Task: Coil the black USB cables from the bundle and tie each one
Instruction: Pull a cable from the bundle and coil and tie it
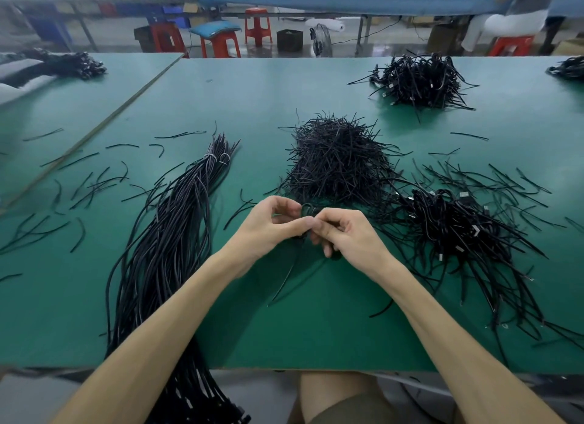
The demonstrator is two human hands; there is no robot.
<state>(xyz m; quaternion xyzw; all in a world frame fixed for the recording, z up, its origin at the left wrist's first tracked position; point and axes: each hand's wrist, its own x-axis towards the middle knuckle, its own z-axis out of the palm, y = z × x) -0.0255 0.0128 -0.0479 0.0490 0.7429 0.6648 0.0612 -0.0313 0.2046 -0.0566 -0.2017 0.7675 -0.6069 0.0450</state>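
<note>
One black cable coil (307, 211) was pinched between your hands over the green table (316, 328). Your left hand (271, 224) and right hand (346, 235) both had fingers curled on it. The long bundle (177, 234) lay at 9 o'clock, the tie pile (338, 161) at 12.

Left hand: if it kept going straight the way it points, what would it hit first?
The right hand, right against the left hand over the cable coil; beyond that, probably the pile of ties.

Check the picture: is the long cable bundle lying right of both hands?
No, the long cable bundle lies left of the left hand.
</note>
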